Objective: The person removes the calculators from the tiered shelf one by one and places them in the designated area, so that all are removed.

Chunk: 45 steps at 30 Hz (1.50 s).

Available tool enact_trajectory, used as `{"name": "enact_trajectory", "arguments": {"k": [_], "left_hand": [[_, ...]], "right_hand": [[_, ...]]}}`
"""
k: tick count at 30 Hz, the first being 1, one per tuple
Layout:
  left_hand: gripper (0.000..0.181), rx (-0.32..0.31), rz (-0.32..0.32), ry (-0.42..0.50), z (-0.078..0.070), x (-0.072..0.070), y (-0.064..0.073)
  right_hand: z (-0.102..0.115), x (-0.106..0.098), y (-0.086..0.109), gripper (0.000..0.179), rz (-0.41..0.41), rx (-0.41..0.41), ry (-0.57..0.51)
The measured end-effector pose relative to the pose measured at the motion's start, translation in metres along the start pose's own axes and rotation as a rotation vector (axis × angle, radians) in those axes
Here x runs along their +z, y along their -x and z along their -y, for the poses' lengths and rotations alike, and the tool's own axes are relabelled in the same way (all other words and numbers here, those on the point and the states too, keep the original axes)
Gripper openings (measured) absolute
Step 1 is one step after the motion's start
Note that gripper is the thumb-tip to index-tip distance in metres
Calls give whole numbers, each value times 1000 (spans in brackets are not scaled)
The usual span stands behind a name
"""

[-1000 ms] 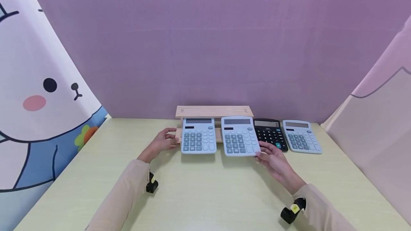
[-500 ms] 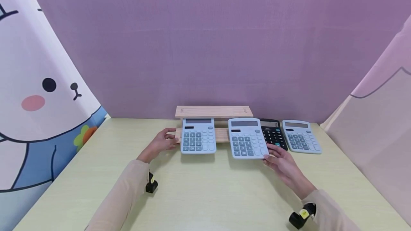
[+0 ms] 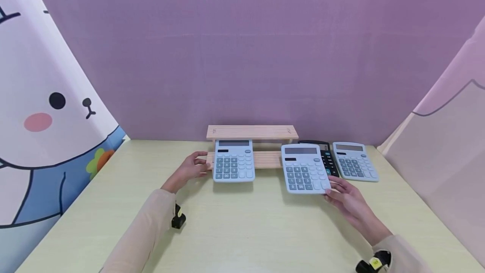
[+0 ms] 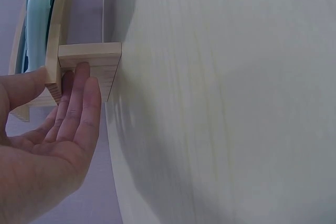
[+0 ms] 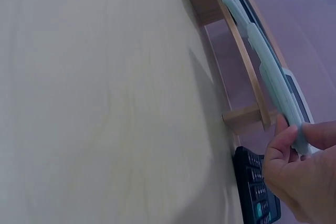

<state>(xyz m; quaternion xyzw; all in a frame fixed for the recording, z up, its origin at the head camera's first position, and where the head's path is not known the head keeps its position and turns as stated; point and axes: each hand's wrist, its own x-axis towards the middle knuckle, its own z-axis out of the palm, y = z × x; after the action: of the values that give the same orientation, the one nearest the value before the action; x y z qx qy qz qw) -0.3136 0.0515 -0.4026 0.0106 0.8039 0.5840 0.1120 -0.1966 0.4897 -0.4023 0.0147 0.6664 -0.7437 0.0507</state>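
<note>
A small wooden rack stands at the back of the table. One light blue calculator leans on its left half. My left hand grips the left end of the rack's lower slat; in the left wrist view the thumb is on one face of the slat and the fingers are behind it. My right hand pinches the lower right corner of a second light blue calculator, which is tilted up in front of the rack's right end. In the right wrist view its thumb and fingers hold the calculator's edge.
A black calculator, partly hidden behind the held one, lies right of the rack. Beside it lies another light blue calculator. A purple cloth backdrop rises behind the pale table.
My right hand has moved right and toward me with the calculator, uncovering more of the rack's right end and covering more of the black calculator. The left hand has stayed in place.
</note>
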Motion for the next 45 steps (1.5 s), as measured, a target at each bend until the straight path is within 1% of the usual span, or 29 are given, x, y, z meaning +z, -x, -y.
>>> {"name": "enact_trajectory", "arguments": {"k": [3,8,11,18,24,28,32,38,45], "left_hand": [[51,9,3,-5,0,0,0],[51,8,3,-4,0,1,0],[52,5,0,-1,0,1,0],[53,19,6,9,-1,1,2],[53,11,0,3,-1,0,2],[53,20,7,5,-2,1,3],[53,21,11,2,-3,1,4],[53,18,13,11,-4,1,5],[53,32,19,18,-3,0,4]], "right_hand": [[-2,-7,4,46,12,-16,-18],[-7,-19,11,37,39,-61,-94],[-9,-25,16,36,50,-80,-107],[-11,-37,24,34,52,-92,-100],[-12,-46,29,38,68,-99,-128],[-15,-53,32,39,76,-101,-126],[-19,-58,34,38,48,-83,-85],[-22,-63,35,34,-27,-13,5],[-23,-65,36,36,-51,44,21]]}}
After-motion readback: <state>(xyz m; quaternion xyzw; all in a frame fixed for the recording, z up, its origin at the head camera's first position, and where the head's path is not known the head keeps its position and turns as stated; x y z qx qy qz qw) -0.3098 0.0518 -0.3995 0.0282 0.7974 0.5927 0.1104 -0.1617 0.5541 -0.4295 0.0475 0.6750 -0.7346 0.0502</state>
